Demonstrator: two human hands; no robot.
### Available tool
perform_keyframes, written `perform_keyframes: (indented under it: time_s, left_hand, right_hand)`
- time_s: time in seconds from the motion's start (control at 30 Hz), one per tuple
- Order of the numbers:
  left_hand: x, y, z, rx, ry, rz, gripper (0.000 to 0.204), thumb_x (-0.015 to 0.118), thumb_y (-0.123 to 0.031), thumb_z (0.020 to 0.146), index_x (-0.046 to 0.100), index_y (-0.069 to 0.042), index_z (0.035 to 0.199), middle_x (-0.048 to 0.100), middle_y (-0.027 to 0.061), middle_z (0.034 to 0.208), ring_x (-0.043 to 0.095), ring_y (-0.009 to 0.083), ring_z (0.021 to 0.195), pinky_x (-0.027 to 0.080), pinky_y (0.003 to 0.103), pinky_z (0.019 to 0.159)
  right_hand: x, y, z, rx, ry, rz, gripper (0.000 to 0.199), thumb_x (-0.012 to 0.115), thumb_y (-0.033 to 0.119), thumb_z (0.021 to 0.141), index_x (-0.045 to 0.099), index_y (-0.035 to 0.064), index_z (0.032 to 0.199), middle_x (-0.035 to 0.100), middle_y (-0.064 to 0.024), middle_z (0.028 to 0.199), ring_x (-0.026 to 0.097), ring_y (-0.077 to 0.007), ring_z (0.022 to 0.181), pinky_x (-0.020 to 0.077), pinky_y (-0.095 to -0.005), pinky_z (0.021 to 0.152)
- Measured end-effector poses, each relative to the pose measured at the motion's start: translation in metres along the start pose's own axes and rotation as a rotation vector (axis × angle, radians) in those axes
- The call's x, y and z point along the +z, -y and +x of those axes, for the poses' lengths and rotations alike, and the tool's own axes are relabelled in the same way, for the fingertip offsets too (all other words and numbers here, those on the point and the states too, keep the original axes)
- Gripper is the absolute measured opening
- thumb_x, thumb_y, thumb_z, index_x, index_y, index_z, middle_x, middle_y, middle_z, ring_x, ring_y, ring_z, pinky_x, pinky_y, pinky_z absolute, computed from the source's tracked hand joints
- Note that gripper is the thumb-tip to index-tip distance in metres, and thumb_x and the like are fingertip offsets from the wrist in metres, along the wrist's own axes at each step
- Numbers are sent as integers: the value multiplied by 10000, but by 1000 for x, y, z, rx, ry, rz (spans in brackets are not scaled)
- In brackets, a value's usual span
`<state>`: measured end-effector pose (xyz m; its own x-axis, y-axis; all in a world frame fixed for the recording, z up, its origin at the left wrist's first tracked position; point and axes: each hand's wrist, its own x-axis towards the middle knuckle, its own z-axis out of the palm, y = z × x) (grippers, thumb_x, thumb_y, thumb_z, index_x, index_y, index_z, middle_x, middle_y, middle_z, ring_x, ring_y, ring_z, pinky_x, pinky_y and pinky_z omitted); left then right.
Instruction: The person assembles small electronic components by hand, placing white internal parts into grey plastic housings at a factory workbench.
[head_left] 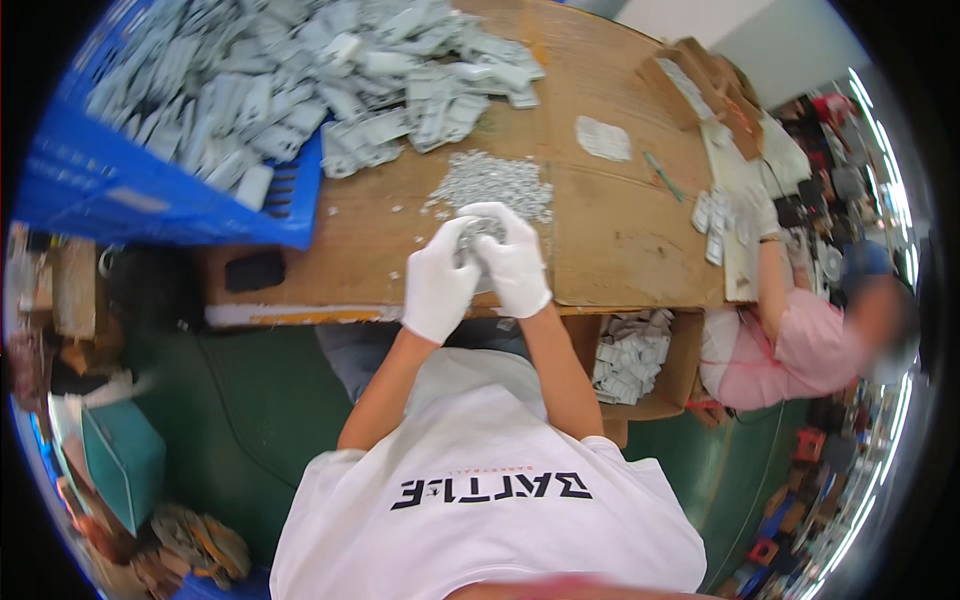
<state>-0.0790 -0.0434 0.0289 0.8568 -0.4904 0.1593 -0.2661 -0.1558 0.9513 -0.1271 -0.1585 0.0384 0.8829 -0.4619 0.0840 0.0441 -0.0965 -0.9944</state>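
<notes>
Both my hands wear white gloves and meet at the table's front edge. My left hand (pixel 438 285) and my right hand (pixel 515 262) are closed around a small greyish piece (pixel 480 235), which their fingers partly cover; its exact kind cannot be made out. Just beyond my hands spreads a pile of tiny light-grey pieces (pixel 490 183) on the brown table (pixel 620 240). Farther back, a large heap of flat grey plastic parts (pixel 400 80) spills from a blue crate (pixel 170 205).
A small black object (pixel 255 271) lies near the table's front left. Below the edge at right stands a cardboard box (pixel 680 365) of white parts. A paper sheet (pixel 603 138) and a green stick-like tool (pixel 662 176) lie at right, where a co-worker in pink (pixel 790 345) sits.
</notes>
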Motion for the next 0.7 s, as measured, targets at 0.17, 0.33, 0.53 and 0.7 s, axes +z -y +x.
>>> perform_keyframes:
  time_s: [0.17,0.33,0.53,0.7]
  left_hand:
    - [-5,-10,-4,-154,67,31,355,602,9,860,640,1,1213,729,153,1081,708,198,1027,532,315,885]
    - [0,-11,1,12,39,21,346,604,-2,857,637,-25,1200,717,184,982,732,238,905,542,334,780]
    - [2,-14,-5,-66,32,96,347,608,-5,858,638,-24,1203,719,186,996,731,231,912,543,340,790]
    - [10,-4,-7,-112,92,-105,377,587,52,857,633,18,1230,719,135,1107,668,140,1053,524,296,914]
  right_hand:
    - [5,-17,1,115,19,157,348,494,1,773,668,-16,1074,678,-49,946,627,-113,882,521,-274,817]
    - [-4,0,-4,91,7,151,380,480,-11,791,651,-5,1130,669,-67,1027,617,-118,962,499,-274,889]
    - [-4,-12,-5,94,44,179,381,473,-5,795,645,-9,1135,677,-70,1018,623,-119,951,505,-277,878]
    - [-8,-15,-7,140,-6,152,365,460,-1,783,650,-2,1095,673,-52,944,622,-106,885,517,-256,811]
